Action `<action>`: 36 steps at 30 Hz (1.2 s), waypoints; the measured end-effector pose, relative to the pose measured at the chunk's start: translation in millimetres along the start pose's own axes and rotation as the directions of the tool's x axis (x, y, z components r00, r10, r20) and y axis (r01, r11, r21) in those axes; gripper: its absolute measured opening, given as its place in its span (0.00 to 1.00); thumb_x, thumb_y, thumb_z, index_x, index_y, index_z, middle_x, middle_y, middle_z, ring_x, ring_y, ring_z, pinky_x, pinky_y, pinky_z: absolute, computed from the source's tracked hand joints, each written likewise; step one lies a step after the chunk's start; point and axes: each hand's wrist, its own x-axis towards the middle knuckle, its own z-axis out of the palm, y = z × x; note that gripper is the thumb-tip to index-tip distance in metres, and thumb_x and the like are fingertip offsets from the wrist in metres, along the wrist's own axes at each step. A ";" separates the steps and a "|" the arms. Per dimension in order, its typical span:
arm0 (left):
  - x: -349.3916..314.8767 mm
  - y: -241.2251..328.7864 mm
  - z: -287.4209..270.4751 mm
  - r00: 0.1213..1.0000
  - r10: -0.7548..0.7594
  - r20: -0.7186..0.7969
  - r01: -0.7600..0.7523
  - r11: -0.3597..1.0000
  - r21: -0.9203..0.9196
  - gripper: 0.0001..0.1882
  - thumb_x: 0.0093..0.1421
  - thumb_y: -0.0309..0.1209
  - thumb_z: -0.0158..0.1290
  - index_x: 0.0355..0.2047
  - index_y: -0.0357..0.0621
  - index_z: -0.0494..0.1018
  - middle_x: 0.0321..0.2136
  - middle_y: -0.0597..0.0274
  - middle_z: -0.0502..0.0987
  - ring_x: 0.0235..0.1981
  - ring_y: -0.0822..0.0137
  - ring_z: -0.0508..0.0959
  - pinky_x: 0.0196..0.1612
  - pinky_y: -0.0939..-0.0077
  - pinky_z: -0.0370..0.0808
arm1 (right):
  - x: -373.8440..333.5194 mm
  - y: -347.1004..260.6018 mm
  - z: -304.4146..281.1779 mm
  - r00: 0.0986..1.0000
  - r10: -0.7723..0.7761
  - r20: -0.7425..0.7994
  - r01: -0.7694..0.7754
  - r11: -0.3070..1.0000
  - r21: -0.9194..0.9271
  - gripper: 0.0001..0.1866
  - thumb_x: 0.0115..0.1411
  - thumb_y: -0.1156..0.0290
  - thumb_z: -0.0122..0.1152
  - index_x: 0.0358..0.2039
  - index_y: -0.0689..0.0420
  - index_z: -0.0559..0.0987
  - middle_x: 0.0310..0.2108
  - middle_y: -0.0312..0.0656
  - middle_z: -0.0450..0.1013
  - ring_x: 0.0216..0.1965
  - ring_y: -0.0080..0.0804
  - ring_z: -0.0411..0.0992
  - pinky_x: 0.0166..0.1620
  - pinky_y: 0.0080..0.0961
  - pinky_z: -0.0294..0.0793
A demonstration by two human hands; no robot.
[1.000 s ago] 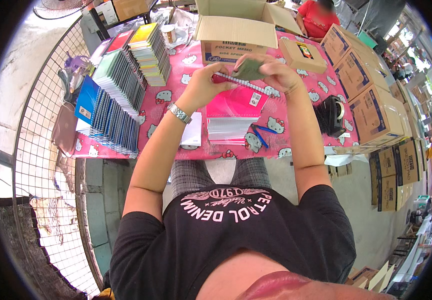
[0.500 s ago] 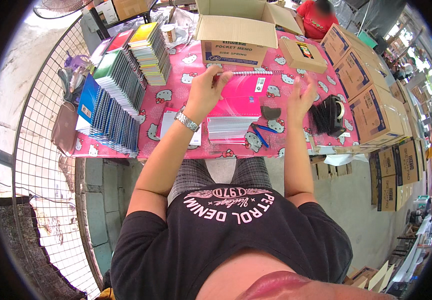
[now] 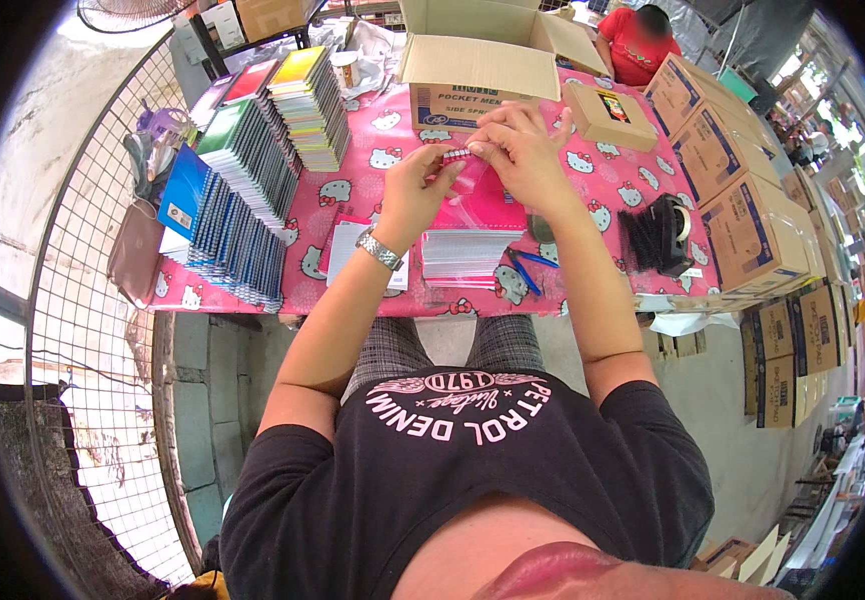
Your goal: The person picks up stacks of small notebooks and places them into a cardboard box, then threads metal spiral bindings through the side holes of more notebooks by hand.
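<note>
A pink notebook [image 3: 483, 205] lies on top of a stack of pink notebooks [image 3: 471, 255] in front of me. Its far edge carries a white wire spiral [image 3: 456, 155], a short piece of which shows between my hands. My left hand [image 3: 419, 190], with a metal watch on the wrist, is closed on the notebook's bound edge at the left. Thumb and forefinger of my right hand [image 3: 521, 155] pinch the spiral just beside it, the other fingers raised. Part of the spiral is hidden behind the right hand. Blue-handled pliers [image 3: 526, 272] rest right of the stack.
Stacks of blue [image 3: 223, 245], green [image 3: 251, 160] and yellow notebooks [image 3: 311, 110] stand at the left. An open carton [image 3: 478, 75] and a smaller box [image 3: 608, 115] are behind. A black tape dispenser [image 3: 668, 235] and large cartons [image 3: 753, 235] stand right. A person in red [image 3: 638, 45] sits beyond.
My right hand has come in from the right, where it was open and apart, and now pinches the spiral beside my left hand. The left hand has stayed near the bound edge.
</note>
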 end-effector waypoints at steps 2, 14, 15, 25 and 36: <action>-1.0 -4.7 0.7 0.999 -0.011 -0.045 0.008 0.997 -0.072 0.08 0.61 0.23 0.56 0.40 0.31 0.75 0.28 0.60 0.78 0.27 0.75 0.79 0.26 0.78 0.81 | -5.9 -12.8 3.2 0.992 0.010 -0.126 -0.008 1.000 0.017 0.05 0.54 0.61 0.66 0.29 0.45 0.82 0.43 0.31 0.72 0.55 0.35 0.64 0.61 0.60 0.39; -34.3 17.1 -44.2 0.764 0.603 -0.232 -0.347 0.686 0.639 0.16 0.51 0.18 0.58 0.41 0.42 0.77 0.28 0.60 0.74 0.23 0.63 0.78 0.25 0.71 0.77 | -19.4 -95.8 50.4 0.937 0.237 -0.257 -0.114 0.903 0.414 0.07 0.47 0.66 0.67 0.27 0.51 0.81 0.48 0.40 0.67 0.54 0.44 0.59 0.56 0.44 0.54; -38.6 16.6 -51.4 0.761 0.617 -0.201 -0.346 0.647 0.679 0.16 0.51 0.18 0.58 0.41 0.42 0.77 0.28 0.60 0.74 0.23 0.62 0.78 0.25 0.71 0.77 | -18.9 -98.5 57.7 0.941 0.249 -0.228 -0.112 0.869 0.483 0.07 0.47 0.67 0.67 0.27 0.51 0.80 0.48 0.40 0.66 0.55 0.44 0.59 0.56 0.44 0.54; -105.6 -74.4 -127.2 0.825 0.367 -0.430 -0.018 0.777 0.630 0.10 0.52 0.20 0.58 0.36 0.38 0.75 0.28 0.58 0.73 0.22 0.63 0.74 0.27 0.68 0.74 | -105.6 -154.5 132.7 0.513 0.216 0.831 -0.717 -0.426 0.553 0.16 0.61 0.60 0.60 0.40 0.60 0.77 0.32 0.31 0.70 0.33 0.18 0.63 0.38 0.23 0.64; -144.7 -170.0 -181.4 0.604 -0.146 -0.783 0.201 0.979 -0.028 0.08 0.63 0.24 0.52 0.36 0.33 0.64 0.30 0.60 0.67 0.23 0.69 0.72 0.22 0.71 0.83 | -196.3 -161.4 201.4 0.911 0.108 0.398 -0.348 0.717 0.603 0.15 0.54 0.54 0.64 0.35 0.51 0.81 0.64 0.54 0.59 0.62 0.50 0.62 0.61 0.45 0.62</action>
